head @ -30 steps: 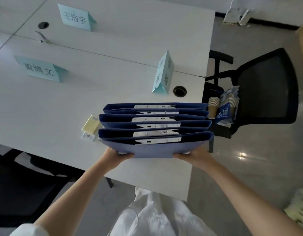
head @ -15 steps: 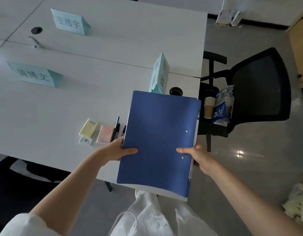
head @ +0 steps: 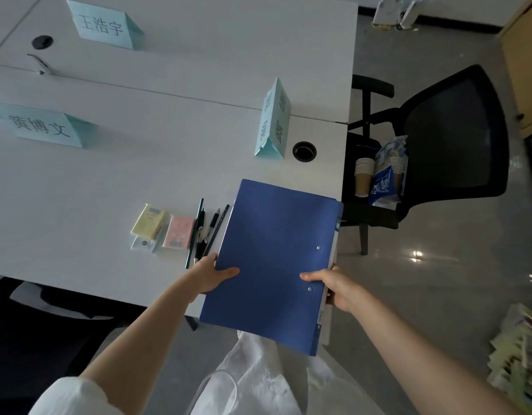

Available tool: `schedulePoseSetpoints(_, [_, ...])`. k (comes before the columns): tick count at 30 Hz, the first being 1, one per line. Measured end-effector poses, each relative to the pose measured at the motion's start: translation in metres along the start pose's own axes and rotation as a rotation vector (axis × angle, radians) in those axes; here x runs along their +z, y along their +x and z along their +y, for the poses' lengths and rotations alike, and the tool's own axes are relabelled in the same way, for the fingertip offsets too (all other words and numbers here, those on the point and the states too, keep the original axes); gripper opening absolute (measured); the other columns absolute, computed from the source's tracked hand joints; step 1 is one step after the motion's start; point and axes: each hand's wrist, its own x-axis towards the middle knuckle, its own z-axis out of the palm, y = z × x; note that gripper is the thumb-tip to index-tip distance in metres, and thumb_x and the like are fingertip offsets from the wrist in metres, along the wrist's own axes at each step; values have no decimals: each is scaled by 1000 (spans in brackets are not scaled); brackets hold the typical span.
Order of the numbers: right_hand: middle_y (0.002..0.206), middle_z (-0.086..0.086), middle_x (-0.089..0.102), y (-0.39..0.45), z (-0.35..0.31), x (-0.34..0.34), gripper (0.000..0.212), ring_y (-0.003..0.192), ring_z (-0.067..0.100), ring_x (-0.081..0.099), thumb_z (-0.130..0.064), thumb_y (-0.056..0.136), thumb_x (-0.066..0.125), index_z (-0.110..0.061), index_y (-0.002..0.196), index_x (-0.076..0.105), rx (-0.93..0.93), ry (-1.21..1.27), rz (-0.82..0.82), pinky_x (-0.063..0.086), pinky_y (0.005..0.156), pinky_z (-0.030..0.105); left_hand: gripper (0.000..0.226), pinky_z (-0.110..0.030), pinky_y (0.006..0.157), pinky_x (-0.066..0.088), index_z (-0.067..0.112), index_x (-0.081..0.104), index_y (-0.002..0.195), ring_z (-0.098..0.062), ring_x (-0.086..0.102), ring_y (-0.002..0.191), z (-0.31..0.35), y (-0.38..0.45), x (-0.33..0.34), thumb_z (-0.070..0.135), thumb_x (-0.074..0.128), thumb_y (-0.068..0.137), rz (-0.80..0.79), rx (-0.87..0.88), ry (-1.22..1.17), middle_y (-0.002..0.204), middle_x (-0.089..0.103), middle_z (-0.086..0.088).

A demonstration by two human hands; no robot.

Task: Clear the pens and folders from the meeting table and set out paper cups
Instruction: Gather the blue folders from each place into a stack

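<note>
A stack of blue folders [head: 273,259] lies flat over the near right corner of the white meeting table [head: 139,175], its near end overhanging the edge. My left hand [head: 212,275] grips its left edge and my right hand [head: 336,287] grips its right edge. Several dark pens [head: 206,229] lie on the table just left of the folders. Stacked brown paper cups [head: 364,176] stand on the black chair's seat beside a blue-and-white cup sleeve [head: 386,175].
Three pale blue name cards stand on the table [head: 104,25] [head: 41,127] [head: 273,121]. Yellow and pink sticky pads [head: 163,229] lie left of the pens. A black mesh chair [head: 456,136] stands at the table's right end; another dark chair [head: 34,330] sits lower left.
The folders, held on edge with spines up a second ago, have been tipped flat and lowered toward me. The pens and pads they hid are visible.
</note>
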Motion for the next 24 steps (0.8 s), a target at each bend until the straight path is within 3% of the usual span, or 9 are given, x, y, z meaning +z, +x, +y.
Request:
schedulePoseSetpoints(3, [98,6,72,5,-3,5,43,85,22,70,-9,67,85,-10,101,58,-46,-72,44,58,79,40,63,-47,90,56,14,54,125,-26,67,101,-2,3,0,41,80,75,53,1,-3,117,66,-4])
schedulePoseSetpoints(7, [100,4,72,9,-16,11,45,90,22,69,-13,64,87,-11,100,61,-84,-106,51,56,87,42,66,-45,89,56,15,61,120,-25,68,96,1,6,-4,55,76,69,128,21,41,111,70,-2])
schedulePoseSetpoints(15, [100,1,66,3,-21,12,32,91,19,65,-13,74,80,-17,90,52,-180,-156,103,55,88,38,55,-41,88,54,8,60,121,-29,65,99,13,1,6,46,72,82,215,-21,136,113,68,-8])
schedulePoseSetpoints(18, [104,-1,64,4,-21,12,38,92,16,62,-21,74,80,-15,99,52,-183,-239,106,53,87,35,51,-37,82,52,6,59,120,-30,63,99,14,-2,9,43,69,86,242,-27,215,113,66,-10])
schedulePoseSetpoints(22, [113,0,61,5,-23,9,36,98,18,59,-25,74,80,-21,94,51,-183,-338,139,50,80,32,46,-38,84,51,7,56,123,-31,60,101,20,-7,8,36,66,88,266,-7,246,117,64,-11])
schedulePoseSetpoints(24, [120,2,57,4,-25,3,47,102,19,57,-26,76,79,-18,110,47,-166,-325,114,48,81,34,46,-37,82,49,8,52,126,-32,58,106,27,-13,8,32,65,89,278,17,274,121,61,-12])
